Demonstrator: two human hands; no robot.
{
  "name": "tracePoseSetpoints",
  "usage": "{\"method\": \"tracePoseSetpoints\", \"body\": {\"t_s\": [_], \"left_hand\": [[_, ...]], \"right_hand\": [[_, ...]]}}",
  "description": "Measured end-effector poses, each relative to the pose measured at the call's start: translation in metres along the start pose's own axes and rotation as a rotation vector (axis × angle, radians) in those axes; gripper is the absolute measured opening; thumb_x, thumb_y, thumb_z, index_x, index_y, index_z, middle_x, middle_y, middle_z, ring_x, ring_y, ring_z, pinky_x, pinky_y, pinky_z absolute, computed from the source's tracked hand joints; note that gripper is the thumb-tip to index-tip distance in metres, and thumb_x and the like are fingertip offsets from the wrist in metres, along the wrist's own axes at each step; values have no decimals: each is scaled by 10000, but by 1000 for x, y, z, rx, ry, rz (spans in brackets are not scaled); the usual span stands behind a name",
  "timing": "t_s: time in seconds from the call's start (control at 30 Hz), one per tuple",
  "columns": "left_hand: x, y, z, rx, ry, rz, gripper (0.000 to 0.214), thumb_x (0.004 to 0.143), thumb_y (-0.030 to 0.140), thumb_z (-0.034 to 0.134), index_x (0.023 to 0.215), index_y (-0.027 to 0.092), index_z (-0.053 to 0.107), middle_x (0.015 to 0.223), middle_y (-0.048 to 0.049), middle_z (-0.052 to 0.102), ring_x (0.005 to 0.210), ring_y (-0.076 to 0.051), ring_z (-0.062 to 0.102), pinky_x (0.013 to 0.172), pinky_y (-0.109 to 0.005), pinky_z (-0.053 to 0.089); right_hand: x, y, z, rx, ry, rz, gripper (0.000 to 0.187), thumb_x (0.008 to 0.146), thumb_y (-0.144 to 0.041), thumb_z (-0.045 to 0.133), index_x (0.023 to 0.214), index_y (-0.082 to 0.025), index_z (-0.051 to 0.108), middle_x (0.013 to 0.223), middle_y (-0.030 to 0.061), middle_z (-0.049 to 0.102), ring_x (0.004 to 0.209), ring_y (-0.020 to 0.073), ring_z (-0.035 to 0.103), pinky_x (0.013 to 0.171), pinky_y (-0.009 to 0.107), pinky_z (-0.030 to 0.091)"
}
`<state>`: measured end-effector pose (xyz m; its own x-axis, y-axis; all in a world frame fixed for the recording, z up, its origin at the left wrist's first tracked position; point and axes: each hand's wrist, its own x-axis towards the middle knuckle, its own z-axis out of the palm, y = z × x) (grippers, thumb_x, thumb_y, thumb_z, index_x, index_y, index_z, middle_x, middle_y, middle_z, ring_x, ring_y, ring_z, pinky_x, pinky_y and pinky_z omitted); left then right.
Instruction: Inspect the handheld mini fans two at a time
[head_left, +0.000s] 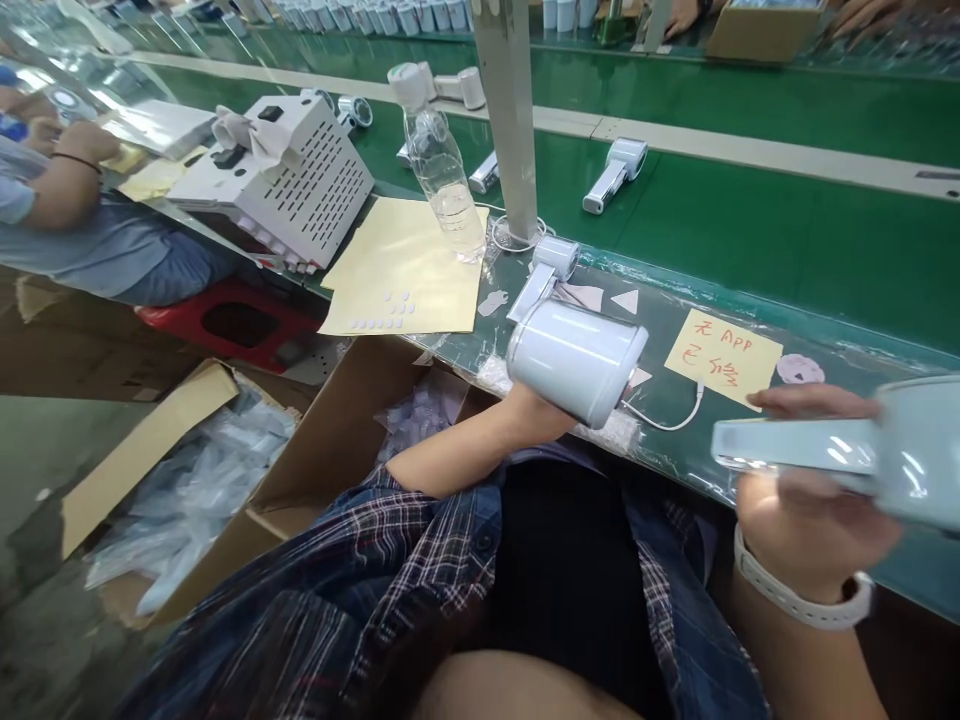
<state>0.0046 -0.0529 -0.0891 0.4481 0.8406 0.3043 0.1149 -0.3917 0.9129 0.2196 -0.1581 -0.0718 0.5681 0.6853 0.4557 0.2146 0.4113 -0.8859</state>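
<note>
My left hand [536, 412] is closed around a light-blue, cup-shaped piece [574, 360] at the near edge of the bench; most of its fingers are hidden behind it. At the right, my right hand [814, 520], with a white wristband, grips a light-blue handheld device [795, 445] by its flat handle. The device's wide head runs out of the frame and is slightly blurred. Just beyond the left-hand piece lies a similar pale device [546, 270] with a round head. Between my hands, a white cable [686, 420] crosses the bench beside a handwritten yellow note [724, 355].
A water bottle [446, 180] stands on yellow paper [375, 270] with small stickers, beside a metal post [514, 120]. Further left is a white vented machine [300, 180]. Behind runs a green belt [750, 210] carrying devices. Cardboard boxes [315, 470] sit below; another person [82, 200] sits left.
</note>
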Motion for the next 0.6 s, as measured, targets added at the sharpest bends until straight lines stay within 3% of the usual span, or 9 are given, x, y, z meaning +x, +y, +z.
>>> {"method": "tracePoseSetpoints", "body": {"t_s": [0.13,0.23,0.3,0.37,0.5,0.6], "left_hand": [[-1,-17,10,83,-16,-259,326,851,444,832,998,182,705,936,-90,789,978,-274,762,902,-399,601],[6,-15,14,166,-14,-342,472,792,440,898,1104,178,659,947,-95,795,944,-283,770,822,-368,581],[10,-3,12,181,20,-343,676,706,503,962,1193,190,613,972,-98,798,955,-309,771,803,-379,581],[12,12,10,57,20,-316,801,698,613,948,1268,209,556,1006,-99,801,950,-312,773,804,-393,594],[10,37,9,-410,-154,-256,684,946,799,598,1320,238,478,1052,-99,802,850,-252,768,766,-381,609],[6,48,6,-473,-210,-255,613,996,764,520,1307,235,508,1080,-92,789,901,-257,756,793,-389,612]], "right_hand": [[-17,34,6,-195,-208,297,588,770,-759,850,973,-219,739,969,105,777,979,329,726,1011,575,566],[-19,50,6,-217,-202,350,587,806,-750,838,974,-193,762,1013,117,789,1016,325,738,1068,573,547],[-17,47,3,-215,-158,349,590,793,-733,867,1016,-195,774,1008,102,796,974,300,743,989,509,595],[-15,36,1,-157,-138,337,555,820,-684,880,1080,-203,785,994,93,805,912,272,748,863,427,630],[-18,15,0,81,-232,403,562,875,-658,855,1220,-220,784,1175,136,818,995,297,784,776,382,659],[-22,4,-1,143,-227,437,599,839,-680,878,1216,-225,784,1204,147,823,1008,327,803,771,412,683]]}}
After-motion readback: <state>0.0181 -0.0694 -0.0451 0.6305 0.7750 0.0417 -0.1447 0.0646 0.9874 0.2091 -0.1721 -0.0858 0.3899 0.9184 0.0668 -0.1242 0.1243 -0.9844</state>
